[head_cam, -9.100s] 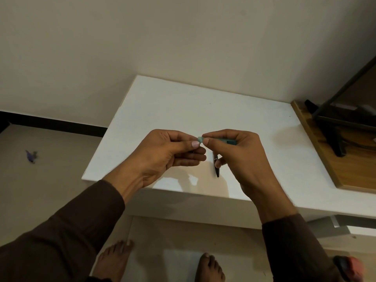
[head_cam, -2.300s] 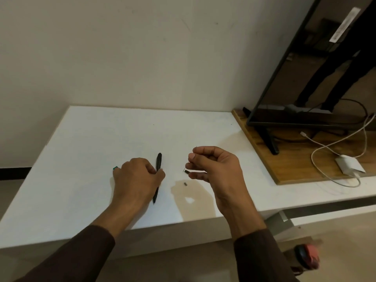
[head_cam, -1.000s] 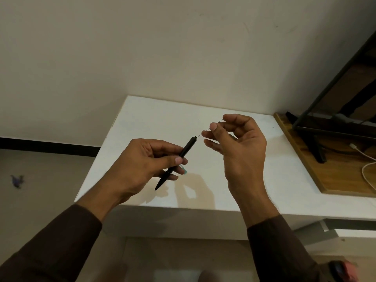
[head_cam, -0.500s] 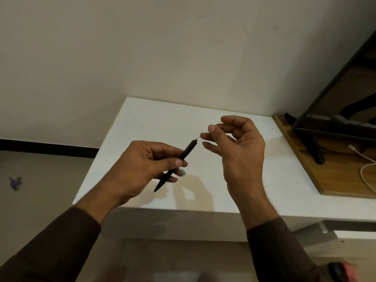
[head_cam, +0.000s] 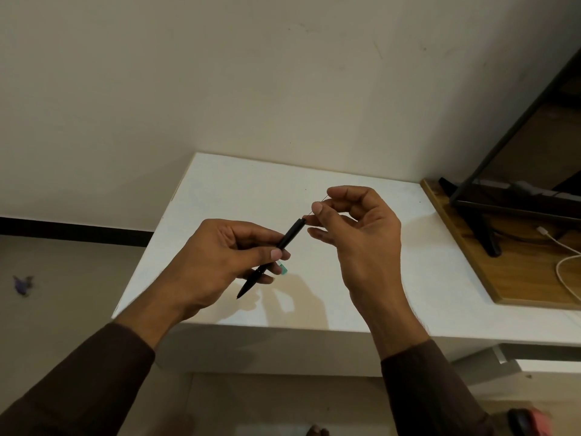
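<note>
My left hand (head_cam: 220, 262) grips a black mechanical pencil (head_cam: 290, 236) at its middle, tilted with its tip down-left and its open rear end up-right. A small teal piece (head_cam: 283, 269) is tucked under the same hand's fingers. My right hand (head_cam: 355, 234) pinches a thin lead (head_cam: 323, 198) between thumb and forefinger. The lead's lower end meets the pencil's upper end. Both hands hover above the white table (head_cam: 220, 190).
A wooden board (head_cam: 465, 243) lies on the table's right side and carries a dark monitor stand (head_cam: 485, 228) and a white cable (head_cam: 562, 269). A wall stands behind the table. Bare floor lies to the left, with a small purple scrap (head_cam: 22, 284).
My right hand has come a little closer to the pencil's upper end, and the lead now touches it. My left hand holds the pencil much as before.
</note>
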Demonstrator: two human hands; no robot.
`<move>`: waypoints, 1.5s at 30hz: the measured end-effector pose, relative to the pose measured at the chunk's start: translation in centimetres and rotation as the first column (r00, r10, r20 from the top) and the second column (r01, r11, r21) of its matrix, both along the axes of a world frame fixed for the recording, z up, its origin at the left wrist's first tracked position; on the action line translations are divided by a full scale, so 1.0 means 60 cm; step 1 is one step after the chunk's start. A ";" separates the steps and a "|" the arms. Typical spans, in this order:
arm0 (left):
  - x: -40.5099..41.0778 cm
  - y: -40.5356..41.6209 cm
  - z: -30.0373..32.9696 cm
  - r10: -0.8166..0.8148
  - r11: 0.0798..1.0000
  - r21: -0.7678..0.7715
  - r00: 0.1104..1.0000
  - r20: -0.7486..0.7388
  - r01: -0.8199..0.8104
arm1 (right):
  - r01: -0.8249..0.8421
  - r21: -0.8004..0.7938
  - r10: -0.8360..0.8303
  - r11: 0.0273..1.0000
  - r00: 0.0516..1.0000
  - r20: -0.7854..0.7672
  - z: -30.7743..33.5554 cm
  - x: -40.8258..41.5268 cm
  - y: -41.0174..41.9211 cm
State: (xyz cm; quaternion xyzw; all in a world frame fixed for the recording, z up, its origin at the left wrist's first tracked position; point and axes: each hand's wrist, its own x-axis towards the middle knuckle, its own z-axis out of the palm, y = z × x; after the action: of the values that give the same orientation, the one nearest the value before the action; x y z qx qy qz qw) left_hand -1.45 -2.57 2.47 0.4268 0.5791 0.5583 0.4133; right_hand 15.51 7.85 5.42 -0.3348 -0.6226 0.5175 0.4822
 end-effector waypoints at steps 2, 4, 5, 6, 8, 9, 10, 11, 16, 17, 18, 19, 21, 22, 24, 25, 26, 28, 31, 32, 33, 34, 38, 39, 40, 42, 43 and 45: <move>0.000 -0.001 0.000 0.000 1.000 0.000 1.000 0.003 0.000 | -0.012 -0.005 0.012 1.000 1.000 0.012 -0.001 0.000 0.000; -0.001 -0.001 0.001 -0.003 1.000 0.001 1.000 0.006 0.003 | -0.029 -0.015 0.029 0.999 0.999 0.013 -0.001 0.001 0.001; -0.001 -0.001 0.001 -0.004 1.000 0.002 1.000 0.007 0.004 | -0.038 -0.020 0.038 0.999 0.999 0.013 -0.002 0.002 0.001; -0.001 -0.001 0.001 -0.003 1.000 0.002 1.000 0.005 0.003 | -0.045 -0.023 0.046 0.999 0.999 0.019 -0.002 0.002 0.001; -0.001 -0.001 0.001 -0.003 1.000 0.005 1.000 -0.001 0.003 | -0.059 -0.022 0.060 0.998 0.997 0.043 -0.004 0.002 0.001; -0.001 -0.001 0.001 -0.003 1.000 0.007 1.000 -0.001 0.003 | -0.066 -0.022 0.067 0.998 0.996 0.058 -0.004 0.002 0.001; -0.001 -0.001 0.000 -0.002 1.000 0.009 1.000 -0.001 0.002 | -0.072 -0.021 0.074 0.997 0.995 0.071 -0.005 0.002 0.001; -0.001 -0.001 0.000 -0.002 1.000 0.011 1.000 -0.002 0.002 | -0.077 -0.021 0.078 0.997 0.994 0.081 -0.006 0.002 0.001; -0.004 0.000 -0.001 -0.002 1.000 0.017 1.000 0.002 0.002 | -0.101 -0.027 0.103 0.995 0.988 0.112 -0.008 0.005 0.004; -0.005 0.000 -0.001 -0.002 1.000 0.019 1.000 0.002 0.002 | -0.107 -0.029 0.109 0.994 0.987 0.122 -0.009 0.006 0.005; -0.005 0.000 -0.001 -0.003 1.000 0.020 1.000 0.001 0.002 | -0.113 -0.029 0.116 0.993 0.985 0.131 -0.010 0.007 0.005; -0.005 0.000 -0.001 -0.004 1.000 0.020 1.000 0.002 0.004 | -0.118 -0.029 0.121 0.993 0.983 0.139 -0.011 0.008 0.006; -0.005 0.000 0.000 -0.006 1.000 0.020 1.000 0.005 0.005 | -0.124 -0.027 0.126 0.992 0.980 0.156 -0.012 0.009 0.007; -0.005 0.000 0.000 -0.006 1.000 0.020 1.000 0.005 0.005 | -0.125 -0.025 0.127 0.992 0.978 0.165 -0.012 0.009 0.007; -0.005 0.000 0.000 -0.007 1.000 0.019 1.000 0.007 0.007 | -0.129 -0.018 0.130 0.991 0.974 0.186 -0.013 0.009 0.008; -0.005 0.000 0.000 -0.008 1.000 0.019 1.000 0.008 0.007 | -0.135 -0.014 0.135 0.991 0.971 0.195 -0.014 0.010 0.008; -0.004 0.000 0.000 -0.008 1.000 0.019 1.000 0.005 0.008 | -0.143 -0.010 0.142 0.990 0.969 0.201 -0.014 0.010 0.008; -0.004 0.000 0.000 -0.008 1.000 0.017 1.000 -0.004 0.009 | -0.157 -0.005 0.154 0.988 0.968 0.199 -0.014 0.012 0.008; -0.004 -0.001 0.000 -0.010 1.000 0.016 1.000 -0.013 0.010 | -0.162 0.004 0.157 0.987 0.967 0.201 -0.013 0.017 0.009; -0.003 -0.001 0.000 -0.013 1.000 0.015 1.000 -0.012 0.013 | -0.168 0.007 0.163 0.986 0.965 0.206 -0.011 0.019 0.010; -0.003 -0.002 0.000 -0.017 1.000 0.016 1.000 -0.006 0.017 | -0.174 0.004 0.169 0.985 0.964 0.206 -0.009 0.023 0.011; -0.003 -0.002 0.001 -0.019 1.000 0.019 1.000 0.002 0.019 | -0.172 -0.006 0.170 0.985 0.965 0.199 -0.006 0.029 0.013; -0.007 -0.003 -0.003 -0.017 0.999 0.034 0.999 0.032 0.016 | -0.042 -0.031 0.049 0.999 0.962 0.268 0.000 0.081 0.040; -0.010 -0.003 -0.004 -0.019 0.999 0.034 0.999 0.027 0.018 | 0.005 -0.027 0.005 1.000 0.941 0.339 -0.003 0.098 0.051; -0.010 -0.003 -0.006 -0.022 0.999 0.034 0.999 0.023 0.021 | 0.045 -0.022 -0.031 0.999 0.900 0.436 -0.008 0.116 0.061; -0.010 -0.003 -0.008 -0.023 0.999 0.027 1.000 0.012 0.022 | 0.074 -0.014 -0.047 0.997 0.755 0.654 -0.025 0.143 0.077; -0.009 -0.002 -0.009 -0.022 1.000 0.020 1.000 0.005 0.022 | 0.063 -0.026 -0.023 0.998 0.671 0.741 -0.035 0.150 0.080; -0.005 -0.001 -0.010 -0.024 1.000 0.002 1.000 -0.006 0.024 | 0.027 -0.078 0.049 0.997 0.568 0.822 -0.054 0.151 0.082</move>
State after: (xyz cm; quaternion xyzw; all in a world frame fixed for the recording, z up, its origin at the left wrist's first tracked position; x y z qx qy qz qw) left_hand -1.76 -2.62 1.84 0.4358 0.5745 0.5528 0.4178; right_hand 24.55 12.80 2.16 -0.5526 -0.7555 0.3307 0.1202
